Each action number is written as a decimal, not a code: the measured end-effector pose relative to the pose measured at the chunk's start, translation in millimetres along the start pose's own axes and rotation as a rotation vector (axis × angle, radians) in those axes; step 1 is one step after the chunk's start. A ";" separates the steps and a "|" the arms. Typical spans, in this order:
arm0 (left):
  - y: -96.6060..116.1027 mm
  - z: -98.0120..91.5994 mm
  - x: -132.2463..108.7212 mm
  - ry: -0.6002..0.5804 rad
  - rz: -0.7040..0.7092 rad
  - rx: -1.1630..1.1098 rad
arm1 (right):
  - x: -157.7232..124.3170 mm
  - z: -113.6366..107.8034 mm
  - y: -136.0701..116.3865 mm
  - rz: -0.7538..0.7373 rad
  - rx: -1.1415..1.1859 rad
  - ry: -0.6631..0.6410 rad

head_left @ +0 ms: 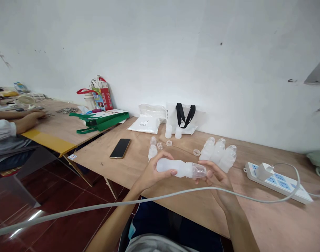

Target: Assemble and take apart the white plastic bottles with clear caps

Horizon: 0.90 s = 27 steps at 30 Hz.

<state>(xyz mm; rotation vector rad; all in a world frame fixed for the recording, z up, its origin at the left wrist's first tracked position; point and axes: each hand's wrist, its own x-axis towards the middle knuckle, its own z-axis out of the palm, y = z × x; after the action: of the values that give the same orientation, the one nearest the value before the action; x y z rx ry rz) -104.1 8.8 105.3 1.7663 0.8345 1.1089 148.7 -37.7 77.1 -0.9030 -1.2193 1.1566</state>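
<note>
Free passage on the plywood bench runs along its near edge, between the right hand and the power strip. A grey cable crosses in front of both forearms and loops up to the strip, obstructing approach from the near side. The held bottle spans the gap between the hands. Directly behind it, a group of translucent bottles blocks the far path on the right. Open wood separates the left hand from the smartphone, permitting travel toward the bench's left edge.
</note>
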 end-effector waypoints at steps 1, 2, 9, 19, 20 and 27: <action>-0.7 1.5 -0.2 0.000 -0.002 -0.014 | 1.0 1.7 1.4 0.025 0.049 -0.018; -1.5 3.1 -0.4 -0.005 -0.004 -0.031 | 1.8 3.5 2.9 0.053 0.088 -0.055; -4.4 13.0 -1.9 -0.011 -0.005 -0.106 | 0.3 25.8 18.6 0.198 0.275 -0.240; -1.6 13.7 -2.1 0.028 -0.036 -0.077 | -1.4 22.7 24.5 0.274 0.491 -0.296; -0.7 13.0 -2.3 0.023 -0.034 -0.075 | -2.0 21.0 23.8 0.275 0.513 -0.309; 7.7 7.4 -7.1 -0.001 -0.037 -0.072 | -7.0 18.9 18.7 0.242 0.536 -0.330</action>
<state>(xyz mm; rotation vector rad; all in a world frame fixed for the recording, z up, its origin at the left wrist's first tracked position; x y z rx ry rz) -99.3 -2.7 108.2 1.6853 0.8131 1.1002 127.1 -41.8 60.5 -0.4685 -0.9897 1.7742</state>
